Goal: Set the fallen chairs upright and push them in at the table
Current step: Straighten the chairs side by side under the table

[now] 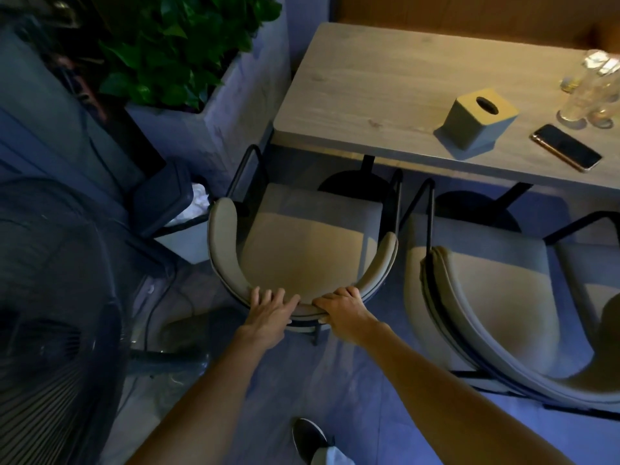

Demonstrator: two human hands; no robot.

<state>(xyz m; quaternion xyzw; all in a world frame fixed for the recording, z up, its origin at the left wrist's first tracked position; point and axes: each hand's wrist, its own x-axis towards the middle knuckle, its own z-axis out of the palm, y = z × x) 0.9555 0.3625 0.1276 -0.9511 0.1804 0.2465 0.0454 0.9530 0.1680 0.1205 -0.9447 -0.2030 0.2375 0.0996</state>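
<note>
Left chair (302, 243) upright, seat front just short of the table (385, 95) edge at 12 o'clock. Left hand (270, 312) fingers spread flat on the curved backrest top; right hand (342, 310) curled, gripping the backrest rim. Second chair (486, 297) upright at 3 o'clock, narrow gap between armrests. Bin (167, 199) at 10 o'clock, fan (57, 313) at 8. Bare floor (352, 391) at 6.

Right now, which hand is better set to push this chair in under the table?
The right hand, probably. Its fingers curl over the chair backrest in a real grip, while the left hand only lies flat on the rim. Both sit near the middle, facing the table.
</note>
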